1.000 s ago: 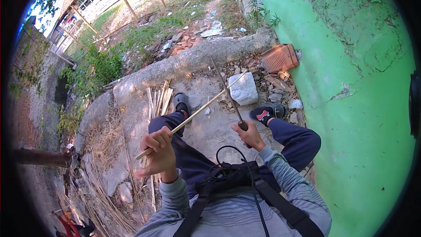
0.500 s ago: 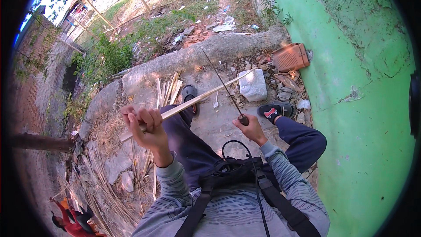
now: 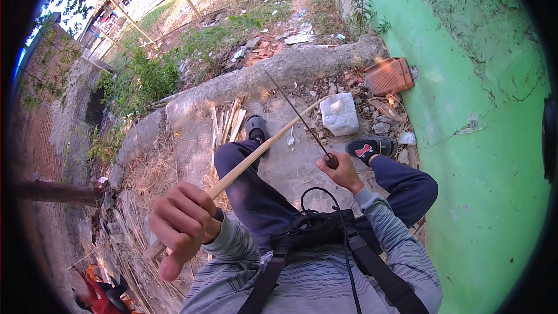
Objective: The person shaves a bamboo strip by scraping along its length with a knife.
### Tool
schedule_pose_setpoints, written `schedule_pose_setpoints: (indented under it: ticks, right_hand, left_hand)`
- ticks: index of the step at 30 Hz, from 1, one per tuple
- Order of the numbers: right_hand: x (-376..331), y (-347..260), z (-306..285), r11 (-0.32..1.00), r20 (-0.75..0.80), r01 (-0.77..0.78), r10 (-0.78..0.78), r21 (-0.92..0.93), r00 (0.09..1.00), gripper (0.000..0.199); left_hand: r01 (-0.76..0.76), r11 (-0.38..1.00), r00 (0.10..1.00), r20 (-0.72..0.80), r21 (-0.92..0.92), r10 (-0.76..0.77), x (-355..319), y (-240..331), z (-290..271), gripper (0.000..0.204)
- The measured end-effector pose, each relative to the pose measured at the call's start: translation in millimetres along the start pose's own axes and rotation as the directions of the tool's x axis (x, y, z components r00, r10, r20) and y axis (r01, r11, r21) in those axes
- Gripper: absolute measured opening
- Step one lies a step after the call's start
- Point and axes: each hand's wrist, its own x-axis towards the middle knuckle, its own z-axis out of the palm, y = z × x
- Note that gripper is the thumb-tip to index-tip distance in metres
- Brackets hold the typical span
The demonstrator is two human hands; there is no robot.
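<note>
Fingers of the left hand (image 3: 181, 227) curl tight around the near end of a long, pale split bamboo strip (image 3: 264, 148), thumb pointing down, the fist raised close to the camera at the lower left. From that fist the strip runs up and to the right, over the left knee of the dark blue trousers (image 3: 250, 189), and ends near the white stone block (image 3: 339, 113) on the concrete ground. The right hand (image 3: 342, 170) is closed around the dark handle of a thin, long-bladed knife (image 3: 299, 117); its blade slants up and to the left and crosses the strip near the far end, though it is hard to tell whether the edge actually touches the bamboo there.

The person sits with knees bent, both feet in dark sandals (image 3: 367, 147) set on the concrete. A bundle of short cut bamboo slats (image 3: 228, 122) lies just beside the left foot, near the low rough concrete kerb (image 3: 273, 72). A reddish clay brick (image 3: 388, 75) rests at the foot of the green painted wall (image 3: 482, 157), near the white block. Dry bamboo shavings (image 3: 148, 177) are strewn along the left edge of the ground.
</note>
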Motion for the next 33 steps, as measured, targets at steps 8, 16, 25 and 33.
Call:
schedule_pose_setpoints:
  ticks: [8,16,25,33]
  right_hand:
    - [11.2,-8.6,9.5,0.999,0.055,0.005,-0.002,-0.049,0.998,0.032]
    - [8.8,5.5,9.5,0.997,0.061,-0.053,0.056,-0.051,0.997,0.036]
    - [27.0,-3.2,12.4,0.995,0.318,-0.049,0.076,-0.092,0.945,0.049]
    - [47.1,-40.3,25.8,0.999,0.497,0.019,-0.041,0.049,0.867,0.062]
  left_hand:
    - [-0.012,1.0,1.0,0.021,0.027,0.011,-7.1,-19.0,-19.5,0.073]
    - [0.109,0.986,0.988,0.122,-0.123,-0.094,-84.5,-64.5,-3.7,0.074]
    - [0.16,0.969,0.986,-0.023,-0.19,-0.167,-102.0,-59.4,3.9,0.064]
    - [0.128,0.991,0.99,0.056,-0.032,-0.126,-99.1,-70.2,15.3,0.073]
